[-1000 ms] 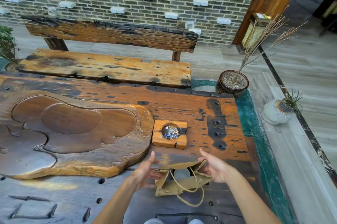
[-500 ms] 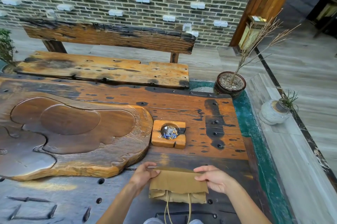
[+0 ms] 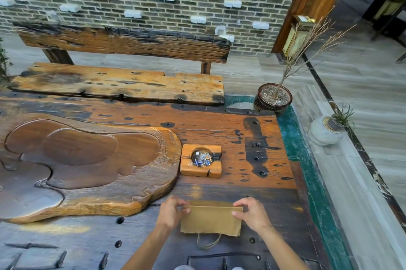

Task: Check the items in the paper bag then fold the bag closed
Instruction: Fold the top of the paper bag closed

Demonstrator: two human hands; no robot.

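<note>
A brown paper bag [image 3: 210,220] lies flat and folded over on the dark wooden table [image 3: 252,138], near its front edge. Its twine handle [image 3: 207,242] loops out from under the near side. My left hand [image 3: 171,211] pinches the bag's far left corner. My right hand [image 3: 249,211] pinches the far right corner, fingers on top of the fold. The bag's contents are hidden inside.
A square wooden ashtray [image 3: 201,161] with butts sits just beyond the bag. A large carved wooden tea tray [image 3: 87,160] fills the table's left. A bench [image 3: 118,85] stands behind, and two potted plants [image 3: 274,98] stand to the right on the floor ledge.
One second ago both hands held the bag's mouth open. The top has since been folded down towards me and flattened, and the handles now stick out from under the near edge.
</note>
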